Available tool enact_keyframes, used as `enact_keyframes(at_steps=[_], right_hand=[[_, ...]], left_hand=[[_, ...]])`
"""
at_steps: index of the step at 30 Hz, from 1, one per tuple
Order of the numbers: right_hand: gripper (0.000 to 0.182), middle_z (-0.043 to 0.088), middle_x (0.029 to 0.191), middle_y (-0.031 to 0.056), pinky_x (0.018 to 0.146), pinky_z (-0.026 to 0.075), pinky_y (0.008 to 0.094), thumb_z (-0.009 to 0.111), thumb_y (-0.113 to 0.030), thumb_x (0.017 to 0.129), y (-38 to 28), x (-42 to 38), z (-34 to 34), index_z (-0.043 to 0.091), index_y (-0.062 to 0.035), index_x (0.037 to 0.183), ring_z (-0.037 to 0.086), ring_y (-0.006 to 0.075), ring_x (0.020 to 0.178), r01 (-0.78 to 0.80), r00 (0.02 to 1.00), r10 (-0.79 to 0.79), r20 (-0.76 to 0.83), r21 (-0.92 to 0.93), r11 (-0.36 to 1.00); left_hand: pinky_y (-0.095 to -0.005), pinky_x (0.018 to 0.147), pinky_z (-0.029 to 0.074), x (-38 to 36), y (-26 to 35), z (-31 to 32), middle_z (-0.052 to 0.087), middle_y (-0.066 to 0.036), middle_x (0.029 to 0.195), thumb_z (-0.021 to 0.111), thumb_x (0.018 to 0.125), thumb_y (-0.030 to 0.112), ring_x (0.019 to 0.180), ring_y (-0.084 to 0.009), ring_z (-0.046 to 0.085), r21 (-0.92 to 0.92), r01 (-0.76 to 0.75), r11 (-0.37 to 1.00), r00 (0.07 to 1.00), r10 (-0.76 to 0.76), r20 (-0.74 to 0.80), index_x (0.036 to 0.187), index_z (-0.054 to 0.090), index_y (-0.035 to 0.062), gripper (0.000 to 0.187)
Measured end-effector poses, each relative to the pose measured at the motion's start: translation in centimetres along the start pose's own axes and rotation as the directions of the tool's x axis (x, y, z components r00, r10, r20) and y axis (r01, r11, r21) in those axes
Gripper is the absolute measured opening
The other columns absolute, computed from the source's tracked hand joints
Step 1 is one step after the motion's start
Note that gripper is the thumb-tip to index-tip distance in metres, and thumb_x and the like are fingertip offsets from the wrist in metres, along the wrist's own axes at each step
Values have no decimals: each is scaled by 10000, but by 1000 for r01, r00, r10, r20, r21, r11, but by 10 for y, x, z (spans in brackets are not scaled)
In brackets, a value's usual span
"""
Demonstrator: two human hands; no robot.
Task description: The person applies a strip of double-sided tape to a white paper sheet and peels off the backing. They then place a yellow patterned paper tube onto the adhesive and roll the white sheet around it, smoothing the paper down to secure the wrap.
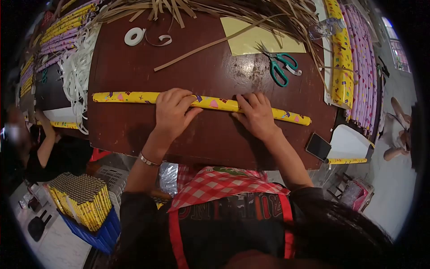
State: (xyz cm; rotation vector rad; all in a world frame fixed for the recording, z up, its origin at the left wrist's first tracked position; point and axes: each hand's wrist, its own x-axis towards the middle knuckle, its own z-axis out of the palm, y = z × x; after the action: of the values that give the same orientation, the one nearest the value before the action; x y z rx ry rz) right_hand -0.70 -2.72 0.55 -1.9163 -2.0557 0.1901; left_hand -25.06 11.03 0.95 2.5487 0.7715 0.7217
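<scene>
A slim roll of yellow patterned wrapping paper (215, 103) lies across the brown table, its right end tilted slightly toward me. My left hand (174, 111) is closed over the roll left of its middle, fingers on top and thumb along the near side. To the right of the middle, my right hand (257, 115) grips the same roll in a similar way. Both roll ends stick out past my hands. Green-handled scissors (278, 67) lie beyond my right hand, blades partly apart. A small roll of white tape (134, 36) sits farther back on the left.
Brown paper strips (215, 45) spread over the table's far side, partly across a yellow sheet (255, 36). White strips (76, 71) hang at the left edge. A phone (318, 146) lies at the right corner. Upright yellow rolls (85, 201) fill a blue crate. People are at both sides.
</scene>
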Motion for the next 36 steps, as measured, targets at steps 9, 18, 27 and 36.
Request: enact_keyframes(at_steps=[9, 18, 27, 36], right_hand=[[532, 564, 960, 93, 801, 467, 398, 796, -261, 743, 3, 3, -4, 622, -41, 1196, 547, 284, 895, 8, 1000, -9, 18, 59, 998], [543, 566, 961, 79, 786, 468, 392, 775, -245, 764, 3, 4, -2, 615, -94, 1259, 545, 268, 881, 58, 998, -58, -10, -7, 998], [493, 560, 935, 61, 712, 464, 380, 726, -260, 826, 9, 0, -1, 599, -170, 1294, 543, 256, 865, 89, 996, -89, 21, -7, 996], [517, 584, 967, 80, 775, 477, 388, 770, -227, 777, -1, 15, -6, 616, -95, 1253, 557, 274, 886, 97, 994, -97, 59, 5, 995]], left_hand=[[-363, 767, 441, 26, 12, 25, 616, 33, 932, 768, 775, 201, 898, -194, 596, -99, -134, 986, 978, 148, 150, 934, 689, 158, 183], [-437, 924, 449, 18, 36, 49, 639, -36, 1168, 667, 811, 173, 1061, -215, 612, 125, -270, 955, 959, 254, 129, 1098, 685, 107, 295], [-439, 914, 457, -2, 18, 38, 652, -36, 1109, 716, 752, 173, 1071, -233, 614, -230, -308, 923, 950, 311, -25, 1059, 675, 83, 322], [-458, 934, 407, 1, -25, -9, 637, -17, 1072, 805, 709, 255, 1032, -231, 599, 141, -86, 986, 991, 69, 119, 1095, 681, 92, 437]])
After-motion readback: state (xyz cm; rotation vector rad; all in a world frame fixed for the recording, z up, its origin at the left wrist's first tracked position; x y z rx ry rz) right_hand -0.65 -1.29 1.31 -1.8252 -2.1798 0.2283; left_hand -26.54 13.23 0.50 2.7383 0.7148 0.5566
